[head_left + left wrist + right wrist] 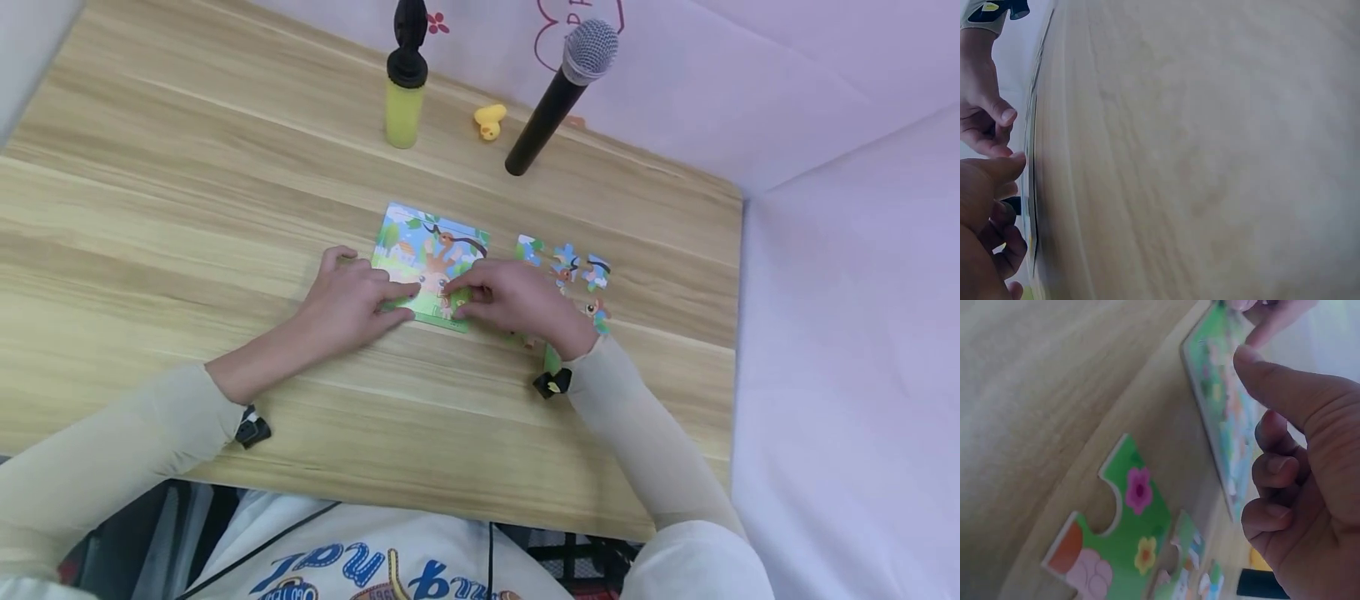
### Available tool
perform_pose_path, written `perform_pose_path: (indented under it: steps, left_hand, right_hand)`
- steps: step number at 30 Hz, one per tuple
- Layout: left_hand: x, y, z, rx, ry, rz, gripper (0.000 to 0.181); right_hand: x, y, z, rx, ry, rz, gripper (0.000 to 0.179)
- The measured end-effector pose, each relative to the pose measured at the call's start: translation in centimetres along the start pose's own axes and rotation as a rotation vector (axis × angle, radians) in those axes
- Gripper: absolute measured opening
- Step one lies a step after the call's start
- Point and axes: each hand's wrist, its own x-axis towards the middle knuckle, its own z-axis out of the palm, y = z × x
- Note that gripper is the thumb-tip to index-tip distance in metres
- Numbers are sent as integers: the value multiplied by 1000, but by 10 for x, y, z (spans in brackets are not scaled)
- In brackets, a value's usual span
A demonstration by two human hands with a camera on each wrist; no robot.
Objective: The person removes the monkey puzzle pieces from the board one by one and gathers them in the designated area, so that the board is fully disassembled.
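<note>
A jigsaw puzzle board (397, 229) with a cartoon animal picture lies on the table. My left hand (348, 296) rests at its left side, with index finger and thumb extended onto its lower part. From the right, my right hand (517, 300) brings thumb and index fingertips down onto the lower middle of the board. Its other fingers are curled in the right wrist view, where the thumb (1291, 387) reaches over the board. Whether a piece is between those fingertips is hidden. Beside and partly under the right forearm lie loose puzzle pieces (566, 254), including a green flowered piece (1129, 519).
Behind the board stand a bottle (403, 112) of yellow-green liquid with a black top, a small yellow toy duck (490, 121) and a microphone (551, 117). White sheeting (847, 333) borders the wooden table (187, 208) at the back and right.
</note>
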Motion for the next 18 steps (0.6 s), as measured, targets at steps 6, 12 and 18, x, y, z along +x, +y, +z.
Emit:
perform_pose_path:
  steps: [6, 12, 18]
  left_hand:
    - [-1, -6, 0, -14, -45, -37, 41]
    - [0, -7, 1, -7, -52, -43, 40]
    - [0, -9, 2, 6, -51, -47, 40]
  right_hand:
    - [15, 9, 1, -27, -110, 11, 42]
    - [18, 11, 2, -22, -140, 9, 45]
    - [20, 12, 2, -30, -139, -7, 43]
